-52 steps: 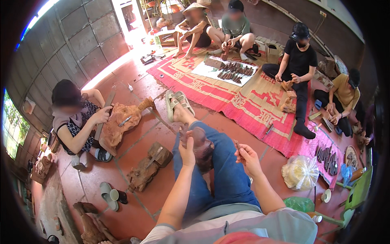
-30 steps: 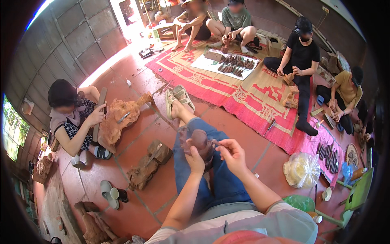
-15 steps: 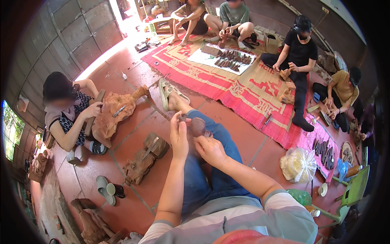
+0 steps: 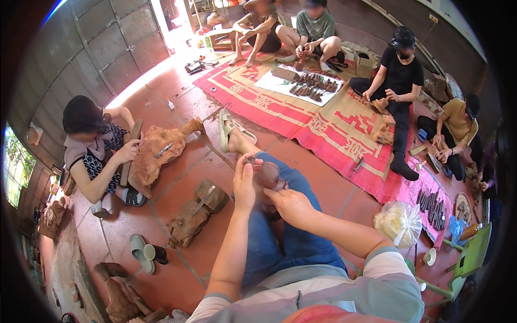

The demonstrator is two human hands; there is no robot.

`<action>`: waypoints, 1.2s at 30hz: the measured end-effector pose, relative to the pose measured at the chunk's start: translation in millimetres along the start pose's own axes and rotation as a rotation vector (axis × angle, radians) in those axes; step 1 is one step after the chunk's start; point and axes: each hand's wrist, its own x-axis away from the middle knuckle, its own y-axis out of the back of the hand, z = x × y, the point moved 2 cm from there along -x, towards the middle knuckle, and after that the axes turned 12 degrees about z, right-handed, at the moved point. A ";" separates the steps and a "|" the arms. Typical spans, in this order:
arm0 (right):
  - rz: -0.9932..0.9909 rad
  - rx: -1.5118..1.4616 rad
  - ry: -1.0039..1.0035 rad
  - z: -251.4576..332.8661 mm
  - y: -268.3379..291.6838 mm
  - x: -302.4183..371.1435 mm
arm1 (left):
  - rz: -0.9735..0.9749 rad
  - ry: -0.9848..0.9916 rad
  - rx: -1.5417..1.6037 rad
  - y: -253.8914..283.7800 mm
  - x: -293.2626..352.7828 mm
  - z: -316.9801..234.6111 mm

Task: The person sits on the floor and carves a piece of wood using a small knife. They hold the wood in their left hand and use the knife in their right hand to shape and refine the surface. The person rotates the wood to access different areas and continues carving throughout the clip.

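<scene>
Holding a dark brown carving point(image 4: 268, 175) between blue-trousered legs point(image 4: 299, 185) | rounded end points away from torso, toward sandal point(image 4: 224, 133); long axis runs back between thighs, near end partly hidden | left hand point(image 4: 245, 187): fingers curled at its left edge | right hand point(image 4: 292, 206): fingers bent against near side, cannot tell what they pinch

No text, label, brand, number or sign is legible on any item or surface in view.

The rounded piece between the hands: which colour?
The rounded piece is reddish brown; the head view shows it.
</scene>
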 end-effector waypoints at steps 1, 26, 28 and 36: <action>0.000 -0.014 -0.007 -0.6 -0.1 2.5 | -0.003 -0.001 0.005 -0.6 0.9 -1.6; -0.198 -0.066 -0.033 1.7 -15.3 0.0 | 0.062 0.003 0.057 -0.5 -1.8 -4.3; -0.243 -0.043 -0.023 -1.7 -24.3 -5.1 | 0.089 0.021 0.110 -2.9 -2.3 -1.6; -0.196 -0.082 -0.045 -3.9 -19.9 -10.0 | 0.129 0.065 0.244 -2.3 -2.3 -6.4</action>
